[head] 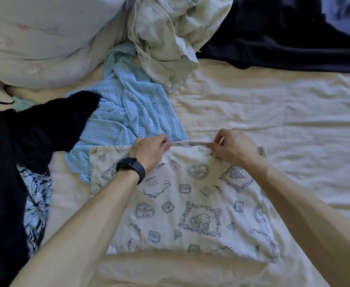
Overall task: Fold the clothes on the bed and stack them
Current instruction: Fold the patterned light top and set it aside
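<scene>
A white garment printed with dark hearts and books (182, 199) lies flat on the bed in front of me. My left hand (149, 151), with a dark watch on its wrist, pinches the garment's far edge near the middle. My right hand (234, 149) pinches the same edge a little to the right. A thin strip of the fabric is stretched taut between the two hands. A light blue knit top (132, 112) lies crumpled just beyond the left hand, partly under the printed garment.
A black garment (35, 129) covers the left side, over a blue patterned cloth (36, 206). A pale crumpled shirt (170, 38) lies at the top centre, beside a large pillow (35, 42). Dark navy fabric (284, 50) is bunched at top right. Cream sheet (284, 112) spreads to the right.
</scene>
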{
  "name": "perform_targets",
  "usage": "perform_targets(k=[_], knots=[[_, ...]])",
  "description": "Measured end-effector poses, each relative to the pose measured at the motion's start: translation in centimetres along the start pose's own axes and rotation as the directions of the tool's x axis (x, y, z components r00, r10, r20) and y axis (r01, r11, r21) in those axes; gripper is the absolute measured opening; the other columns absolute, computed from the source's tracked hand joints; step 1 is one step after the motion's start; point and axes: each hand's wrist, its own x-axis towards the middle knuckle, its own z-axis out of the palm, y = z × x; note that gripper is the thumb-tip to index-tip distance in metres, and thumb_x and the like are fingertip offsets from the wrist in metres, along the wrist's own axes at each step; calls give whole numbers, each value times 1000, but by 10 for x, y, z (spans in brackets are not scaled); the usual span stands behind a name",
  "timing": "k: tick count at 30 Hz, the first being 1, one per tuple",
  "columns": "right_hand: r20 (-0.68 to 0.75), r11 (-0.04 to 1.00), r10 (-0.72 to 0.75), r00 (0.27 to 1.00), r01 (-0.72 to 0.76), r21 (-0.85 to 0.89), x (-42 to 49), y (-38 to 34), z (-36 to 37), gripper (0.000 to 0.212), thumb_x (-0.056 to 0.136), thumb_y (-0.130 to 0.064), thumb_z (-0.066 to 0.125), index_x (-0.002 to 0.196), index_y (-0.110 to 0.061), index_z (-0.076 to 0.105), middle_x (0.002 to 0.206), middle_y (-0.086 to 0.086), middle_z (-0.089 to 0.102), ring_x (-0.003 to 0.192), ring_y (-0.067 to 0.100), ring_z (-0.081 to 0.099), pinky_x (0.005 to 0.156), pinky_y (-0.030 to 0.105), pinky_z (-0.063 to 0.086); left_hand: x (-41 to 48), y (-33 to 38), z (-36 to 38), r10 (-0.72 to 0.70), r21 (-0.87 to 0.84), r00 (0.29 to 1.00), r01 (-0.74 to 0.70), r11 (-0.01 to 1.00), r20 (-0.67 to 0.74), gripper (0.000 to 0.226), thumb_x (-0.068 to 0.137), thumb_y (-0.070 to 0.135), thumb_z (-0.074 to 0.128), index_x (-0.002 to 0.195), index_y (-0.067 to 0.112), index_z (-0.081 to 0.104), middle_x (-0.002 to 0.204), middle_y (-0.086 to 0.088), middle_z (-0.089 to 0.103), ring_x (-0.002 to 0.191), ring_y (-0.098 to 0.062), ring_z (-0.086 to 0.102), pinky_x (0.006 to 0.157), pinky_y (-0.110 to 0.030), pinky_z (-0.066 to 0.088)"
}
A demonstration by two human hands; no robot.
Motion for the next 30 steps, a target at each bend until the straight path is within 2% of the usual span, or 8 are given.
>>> perform_targets(k=[3, 5, 11, 16, 19, 23, 27, 30], knots=[[118, 998, -32, 993, 39, -51, 0, 11, -6, 11, 91, -36, 63, 100, -30, 64, 98, -3, 71, 90, 22, 62, 83, 37, 49, 2, -3, -1, 15, 36, 1000, -16, 999, 2, 35, 104, 50, 38, 98, 26, 63, 90, 4, 72, 89, -23, 63, 91, -36, 33], [98, 992, -107, 989, 114, -63, 2, 14, -8, 13, 96, -31, 62, 107, -24, 66, 102, 0, 72, 96, 25, 65, 83, 40, 54, 4, -2, 0, 23, 42, 1000, -23, 999, 4, 36, 104, 51, 38, 98, 25, 63, 93, 3, 73, 90, -23, 63, 90, -36, 32], [197, 984, -23, 980, 57, -169, 2, 11, -8, 25, 90, -46, 67, 104, -26, 65, 97, -2, 70, 90, 22, 64, 77, 37, 56, 0, -13, 2, 73, -13, 997, -73, 997, -9, 42, 101, 59, 38, 92, 25, 63, 81, 5, 67, 75, -21, 55, 81, -33, 28], [148, 964, 9, 989, 30, -264, -2, 12, -16, 12, 92, -31, 57, 97, -34, 68, 94, -3, 67, 86, 23, 56, 82, 37, 39, -6, -24, -1, 104, 10, 994, -104, 995, -14, 54, 98, 65, 37, 77, 20, 58, 66, 6, 58, 65, -18, 55, 77, -36, 35], [85, 978, -61, 995, 76, -194, -12, 7, -11, 23, 94, -31, 52, 107, -34, 70, 110, -4, 67, 101, 25, 58, 95, 45, 40, -5, -20, -1, 38, -36, 999, -39, 999, -28, 55, 100, 64, 34, 68, 22, 49, 58, 7, 49, 57, -14, 48, 75, -35, 32], [111, 988, -146, 983, 150, -25, -29, 6, 3, 39, 99, -55, 45, 132, -35, 52, 120, -5, 67, 108, 24, 61, 103, 46, 34, -8, -15, -4, 11, -63, 1000, -12, 998, -24, 50, 100, 64, 33, 85, 24, 60, 62, 9, 52, 68, -24, 52, 77, -37, 37], [64, 994, -102, 993, 104, -19, -29, 16, 12, 33, 106, -46, 42, 103, -25, 66, 85, -2, 69, 90, 26, 64, 90, 39, 25, -13, -22, -6, 22, -99, 1000, -20, 995, 15, 38, 97, 62, 48, 90, 30, 68, 79, 3, 66, 77, -23, 57, 77, -35, 43], [131, 999, -43, 990, 43, 1, -21, 17, 9, 46, 108, -41, 35, 71, -21, 54, 69, -1, 60, 76, 24, 59, 90, 40, 26, -10, -29, -8, -43, -160, 999, 48, 986, 31, 52, 97, 63, 47, 61, 24, 49, 58, 4, 51, 59, -21, 49, 54, -32, 31]])
